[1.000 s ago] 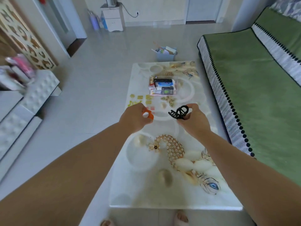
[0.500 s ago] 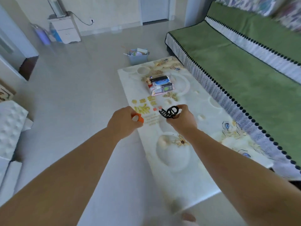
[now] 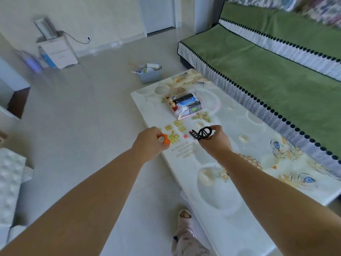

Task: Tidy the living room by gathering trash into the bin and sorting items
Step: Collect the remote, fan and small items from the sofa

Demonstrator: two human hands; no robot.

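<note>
My left hand (image 3: 147, 143) is closed around a small orange clip (image 3: 164, 139) at the left edge of the white patterned coffee table (image 3: 221, 198). My right hand (image 3: 215, 140) pinches a black hair claw clip (image 3: 202, 133) above the table, just right of the left hand. Farther along the table lies a clear tray (image 3: 186, 106) holding a black remote, packets and small items. A small blue bin (image 3: 149, 74) with trash in it stands on the floor beyond the table's far end.
A green-covered sofa (image 3: 267, 67) runs along the table's right side. A white cabinet (image 3: 57, 52) stands by the far wall, and white padded furniture (image 3: 9, 182) sits at the left. My slippered foot (image 3: 184, 224) is by the table's near corner. Tiled floor spreads to the left.
The view has swung left and I have shifted toward the table's left side. Both hands keep their clips and stay close together, now over the table's left edge.
</note>
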